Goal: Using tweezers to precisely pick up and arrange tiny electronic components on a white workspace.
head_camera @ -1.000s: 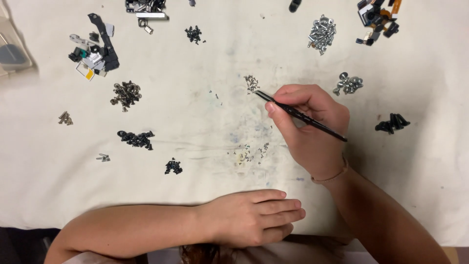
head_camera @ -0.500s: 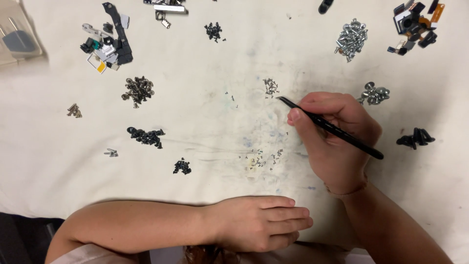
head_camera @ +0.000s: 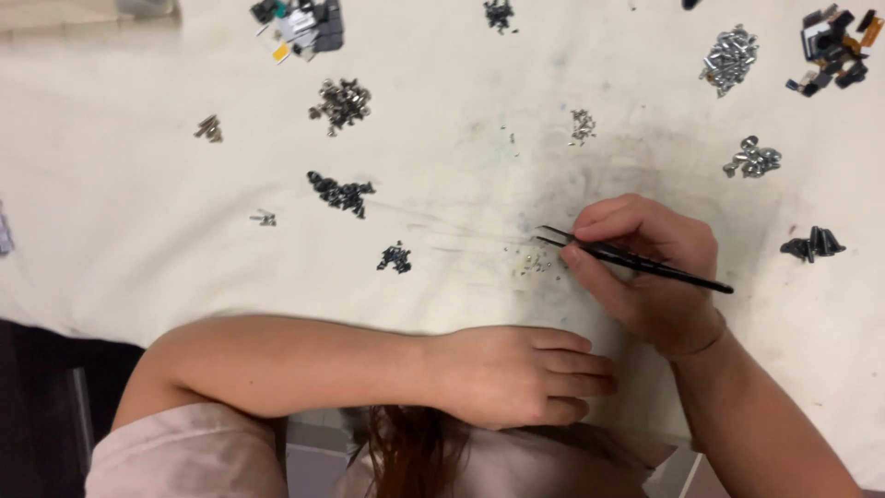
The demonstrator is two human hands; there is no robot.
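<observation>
We see the slim black metal tweezers (head_camera: 636, 263) pinched in the right hand (head_camera: 650, 277), fingers closed round the shaft, tips pointing left and just beside a loose scatter of tiny pale screws (head_camera: 535, 263) on the stained cream cloth that covers the bench (head_camera: 138, 212). Whether the tips hold a screw is too small for us to tell. The left hand (head_camera: 525, 373) lies flat on the near edge of the cloth, fingers loosely together, holding nothing.

Much sorting looks done, in our judgement: separate heaps already lie apart. We count a small black pile (head_camera: 396, 258), a longer black pile (head_camera: 341, 194), a dull brownish heap (head_camera: 343, 100), a tiny grey cluster (head_camera: 582, 124), shiny silver screws (head_camera: 730, 57), silver washer-headed screws (head_camera: 753, 159), and large black screws (head_camera: 811, 244) by the right side. What seems left is the small loose scatter under the tweezers, and it is thin.

For room: the middle of the cloth between the piles is bare and wide. The near edge runs just under the left forearm, so little space lies toward the body. A heap of black and orange parts (head_camera: 834, 51) sits in the far right corner, and grey and black parts (head_camera: 300, 23) at the far edge.
</observation>
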